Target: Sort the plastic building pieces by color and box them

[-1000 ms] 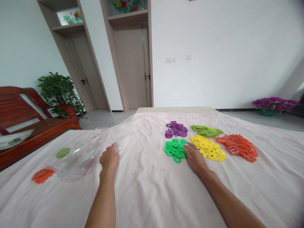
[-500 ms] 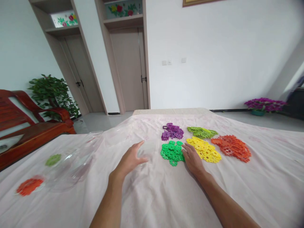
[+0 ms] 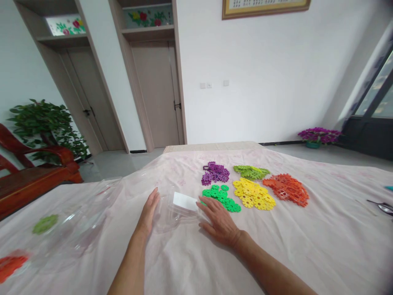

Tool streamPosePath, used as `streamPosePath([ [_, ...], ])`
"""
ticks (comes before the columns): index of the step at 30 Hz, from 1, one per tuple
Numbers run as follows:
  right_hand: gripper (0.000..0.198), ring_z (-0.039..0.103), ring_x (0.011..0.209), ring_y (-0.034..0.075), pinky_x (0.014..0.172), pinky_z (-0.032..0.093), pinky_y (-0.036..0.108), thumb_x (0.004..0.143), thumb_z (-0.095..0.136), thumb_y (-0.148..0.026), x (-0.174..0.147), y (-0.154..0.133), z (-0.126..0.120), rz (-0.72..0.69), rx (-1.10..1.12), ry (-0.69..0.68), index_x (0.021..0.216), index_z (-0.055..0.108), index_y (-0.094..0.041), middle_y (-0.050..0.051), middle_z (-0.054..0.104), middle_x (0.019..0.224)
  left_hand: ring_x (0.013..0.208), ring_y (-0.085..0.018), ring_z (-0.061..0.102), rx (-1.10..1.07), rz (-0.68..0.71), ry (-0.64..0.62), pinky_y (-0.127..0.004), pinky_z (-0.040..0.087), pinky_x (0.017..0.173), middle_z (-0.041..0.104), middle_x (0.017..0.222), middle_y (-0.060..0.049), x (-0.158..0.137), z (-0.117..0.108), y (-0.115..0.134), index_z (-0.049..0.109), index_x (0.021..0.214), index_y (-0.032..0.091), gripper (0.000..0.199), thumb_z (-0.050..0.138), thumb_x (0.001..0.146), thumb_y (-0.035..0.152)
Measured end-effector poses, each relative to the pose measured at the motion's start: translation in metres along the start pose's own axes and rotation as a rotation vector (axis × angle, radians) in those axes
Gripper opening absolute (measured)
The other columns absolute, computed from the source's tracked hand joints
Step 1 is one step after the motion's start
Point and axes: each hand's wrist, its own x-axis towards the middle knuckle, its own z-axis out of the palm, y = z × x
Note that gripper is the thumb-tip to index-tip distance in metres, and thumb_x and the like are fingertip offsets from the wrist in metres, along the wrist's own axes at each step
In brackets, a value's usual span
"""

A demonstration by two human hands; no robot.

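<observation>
A clear plastic container (image 3: 167, 215) with a white label (image 3: 184, 201) lies on the cloth between my hands. My left hand (image 3: 150, 211) stands along its left side, fingers stretched out; whether it presses on the plastic I cannot tell. My right hand (image 3: 219, 219) is open, its fingertips at the label's right edge. Just beyond that hand is a pile of green disc-shaped plastic pieces (image 3: 221, 196), partly covered by the fingers. Yellow flower-shaped pieces (image 3: 254, 194) lie to its right, and a purple pile (image 3: 216, 173) is behind the green one.
Light-green pieces (image 3: 251, 172) and orange-red pieces (image 3: 287, 188) form piles farther right. Clear plastic containers (image 3: 82, 225) stand at the left, near a green piece (image 3: 45, 223) and a red pile (image 3: 12, 266). Scissors (image 3: 383, 208) lie at the right edge. A pale cloth (image 3: 190, 266) covers the table.
My right hand has moved left from between the green and yellow piles to the labelled container. My left hand has shifted to its left side. Some green pieces are spread to the right; the view has turned right.
</observation>
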Motion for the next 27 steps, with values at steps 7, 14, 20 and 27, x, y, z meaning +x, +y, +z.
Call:
streamPosePath([
  [7, 0.062, 0.051, 0.124, 0.027, 0.109, 0.037, 0.044, 0.089, 0.063, -0.033, 0.010, -0.010, 0.008, 0.131, 0.032, -0.103, 0.146, 0.044, -0.018, 0.013, 0.057, 0.138, 0.129, -0.023, 0.054, -0.067, -0.035, -0.054, -0.037, 0.037, 0.110, 0.064, 0.133, -0.007, 0.002, 0.009, -0.002, 0.064, 0.129, 0.028, 0.055, 0.071, 0.079, 0.050],
  [14, 0.030, 0.060, 0.097, 0.023, 0.090, 0.045, 0.037, 0.098, 0.047, -0.022, 0.008, -0.006, 0.013, 0.158, -0.009, -0.074, 0.124, 0.061, -0.021, 0.008, 0.070, 0.102, 0.105, -0.020, 0.063, 0.010, -0.058, -0.058, -0.033, 0.045, 0.095, 0.069, 0.114, -0.006, 0.000, 0.017, -0.004, 0.063, 0.128, 0.025, 0.055, 0.068, 0.079, 0.051],
  [20, 0.037, 0.057, 0.113, 0.024, 0.101, 0.042, 0.040, 0.096, 0.051, -0.025, 0.005, -0.004, 0.009, 0.138, 0.027, 0.034, 0.132, 0.056, -0.019, 0.011, 0.066, 0.122, 0.137, -0.022, 0.045, -0.029, 0.009, -0.166, -0.035, 0.034, 0.111, 0.053, 0.147, -0.005, -0.007, 0.030, 0.001, 0.060, 0.132, 0.031, 0.054, 0.068, 0.081, 0.043],
  [27, 0.051, 0.055, 0.118, 0.029, 0.104, 0.042, 0.046, 0.090, 0.058, -0.025, 0.015, -0.007, 0.014, 0.185, -0.033, -0.049, 0.140, 0.049, -0.017, 0.014, 0.065, 0.124, 0.111, -0.021, 0.063, 0.033, -0.028, -0.227, -0.031, 0.044, 0.097, 0.070, 0.110, -0.006, -0.013, 0.041, 0.003, 0.068, 0.113, 0.022, 0.042, 0.069, 0.073, 0.034],
])
